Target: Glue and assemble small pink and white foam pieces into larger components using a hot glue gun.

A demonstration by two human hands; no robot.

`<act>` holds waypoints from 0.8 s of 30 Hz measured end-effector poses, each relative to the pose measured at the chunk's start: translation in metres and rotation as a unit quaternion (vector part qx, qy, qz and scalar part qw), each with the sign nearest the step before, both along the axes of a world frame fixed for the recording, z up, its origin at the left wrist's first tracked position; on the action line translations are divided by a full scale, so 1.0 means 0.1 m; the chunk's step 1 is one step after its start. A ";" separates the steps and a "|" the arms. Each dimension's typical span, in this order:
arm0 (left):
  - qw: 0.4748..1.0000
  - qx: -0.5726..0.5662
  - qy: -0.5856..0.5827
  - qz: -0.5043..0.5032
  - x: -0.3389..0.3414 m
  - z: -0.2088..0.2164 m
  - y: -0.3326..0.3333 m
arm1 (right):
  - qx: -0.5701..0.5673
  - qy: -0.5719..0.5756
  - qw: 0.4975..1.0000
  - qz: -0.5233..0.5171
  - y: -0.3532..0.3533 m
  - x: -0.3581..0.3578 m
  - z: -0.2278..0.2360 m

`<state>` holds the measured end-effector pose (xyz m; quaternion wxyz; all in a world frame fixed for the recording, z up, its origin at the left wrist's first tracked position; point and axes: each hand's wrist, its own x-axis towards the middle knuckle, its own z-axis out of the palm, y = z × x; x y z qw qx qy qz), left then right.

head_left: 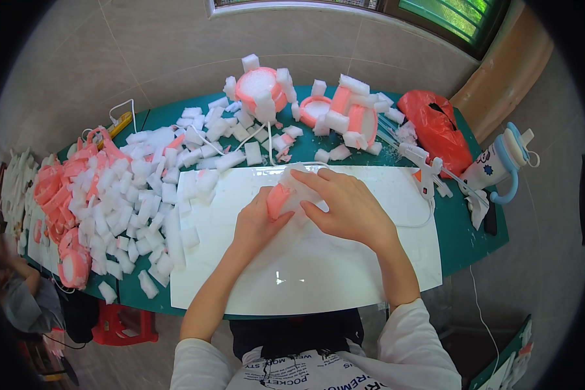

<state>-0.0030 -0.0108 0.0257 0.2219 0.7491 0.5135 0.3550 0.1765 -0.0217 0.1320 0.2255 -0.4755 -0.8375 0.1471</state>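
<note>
My left hand (256, 225) is wrapped round a pink foam piece (277, 200) above the white board. Against that piece sits white foam (298, 188), and my right hand (350, 207) grips it between thumb and fingers. The fingers hide part of both foams, so I cannot tell exactly how they join. To the right of my right hand a white glue gun (424, 170) rests on the board's far edge.
A heap of white foam blocks (120, 208) and pink foam pieces (55, 188) covers the left side. Pink foam rings with white blocks (260, 88) stand at the back. A red plastic bag (435, 133) and white tumbler (494, 162) stand right. Another person (26, 292) is at far left.
</note>
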 end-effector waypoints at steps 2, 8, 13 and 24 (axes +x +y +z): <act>1.000 0.007 0.001 0.000 0.00 -0.02 0.00 | 0.009 0.005 1.000 0.000 0.00 0.00 -0.01; 0.999 0.040 0.008 0.014 0.02 -0.05 -0.01 | -0.010 0.002 1.000 -0.010 0.00 0.00 0.02; 0.996 0.093 -0.016 0.003 0.01 -0.17 0.01 | 0.006 0.007 1.000 -0.011 0.01 0.02 0.01; 0.992 0.126 0.021 -0.006 0.00 -0.07 -0.01 | 0.003 0.014 1.000 -0.024 0.03 0.05 0.01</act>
